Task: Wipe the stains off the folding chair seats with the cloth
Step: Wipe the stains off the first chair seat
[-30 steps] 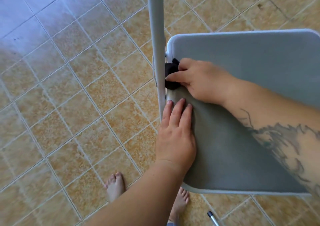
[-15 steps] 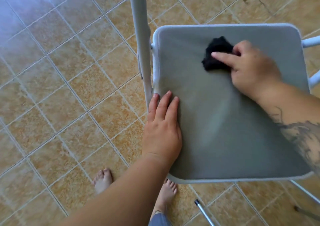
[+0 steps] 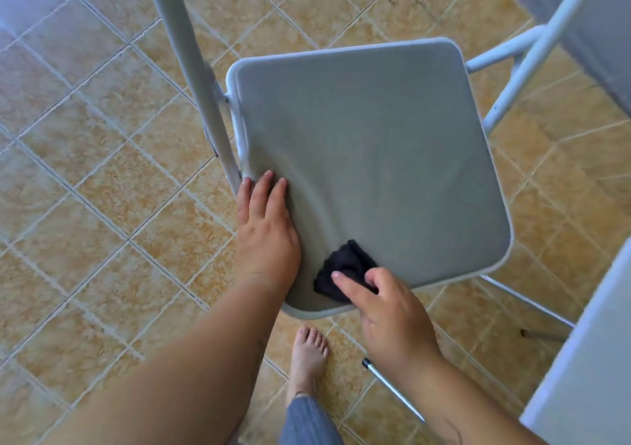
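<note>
To wipe well, press the dark cloth (image 3: 345, 270) flat and sweep overlapping strokes across the grey seat (image 3: 375, 157), with the left hand (image 3: 266, 229) lying open on the seat's left edge to steady it. The right hand (image 3: 392, 311) pins the cloth under its fingers (image 3: 348, 284) at the seat's near edge, fingers curled over it.

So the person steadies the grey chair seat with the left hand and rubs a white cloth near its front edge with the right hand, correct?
Nearly. The head view shows the cloth is dark, almost black, not white. The rest holds: the left hand lies flat on the side of the grey chair seat, and the right hand presses the cloth near the seat's front edge.
</note>
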The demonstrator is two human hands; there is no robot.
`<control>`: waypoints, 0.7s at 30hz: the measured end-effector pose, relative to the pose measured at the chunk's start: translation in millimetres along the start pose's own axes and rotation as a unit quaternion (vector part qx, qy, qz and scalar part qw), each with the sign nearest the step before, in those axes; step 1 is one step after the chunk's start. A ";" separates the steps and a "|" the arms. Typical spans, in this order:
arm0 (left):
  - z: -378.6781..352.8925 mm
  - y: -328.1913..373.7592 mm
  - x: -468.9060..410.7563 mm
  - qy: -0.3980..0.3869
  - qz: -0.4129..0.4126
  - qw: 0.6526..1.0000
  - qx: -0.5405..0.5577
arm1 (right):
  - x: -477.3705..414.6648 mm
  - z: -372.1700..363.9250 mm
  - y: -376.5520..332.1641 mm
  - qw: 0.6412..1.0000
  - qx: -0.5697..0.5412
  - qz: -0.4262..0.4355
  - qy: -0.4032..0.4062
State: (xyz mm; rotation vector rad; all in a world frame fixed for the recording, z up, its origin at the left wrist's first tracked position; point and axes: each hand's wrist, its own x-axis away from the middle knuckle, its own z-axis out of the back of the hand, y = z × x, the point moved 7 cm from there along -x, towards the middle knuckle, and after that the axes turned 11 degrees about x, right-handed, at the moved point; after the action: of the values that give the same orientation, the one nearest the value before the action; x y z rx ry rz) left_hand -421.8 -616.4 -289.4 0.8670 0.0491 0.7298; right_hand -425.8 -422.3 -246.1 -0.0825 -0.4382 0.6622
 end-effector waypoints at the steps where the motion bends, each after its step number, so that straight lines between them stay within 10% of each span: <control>1: 1.4 0.8 -0.5 -0.012 0.006 1.000 -0.002 | 8.2 -0.4 2.6 0.999 -0.017 -0.024 -0.020; 8: 54.6 58.9 43.9 -0.126 -0.098 0.983 -0.088 | 73.6 76.6 27.4 0.967 -0.054 -0.227 0.104; 21: 160.2 296.3 204.2 -0.197 -0.374 0.900 -0.105 | 326.0 278.7 24.2 0.872 -0.107 -0.353 0.321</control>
State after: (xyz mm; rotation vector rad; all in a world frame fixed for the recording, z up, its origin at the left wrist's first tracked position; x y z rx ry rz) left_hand -381.9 -476.2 76.6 0.6951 -0.0574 -0.1685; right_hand -328.0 -221.7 121.0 -0.3253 0.1219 -0.1608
